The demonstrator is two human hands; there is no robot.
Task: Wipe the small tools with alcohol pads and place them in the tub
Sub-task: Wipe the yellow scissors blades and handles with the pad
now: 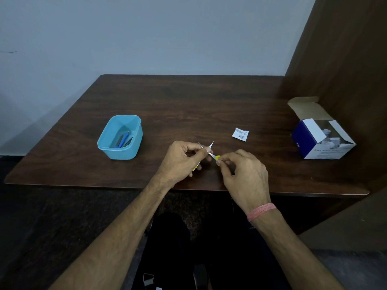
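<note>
Left hand [181,159] gripping yellow-handled scissors [206,152], handles mostly hidden by fingers, right hand [243,171] pinching the other yellow handle, blue tools [122,139] indistinct inside tub [120,151], sachet [240,134] print unreadable

Place: I take it for a plain room, home or office.
Walls: I see bare pale blue wall [146,34].
Furniture: dark wood table [188,101], wooden panel [345,59] on my right.

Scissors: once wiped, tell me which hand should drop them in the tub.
Left, probably. The left hand already grips the scissors and is nearer the blue tub; the right hand only pinches one yellow handle.
</note>
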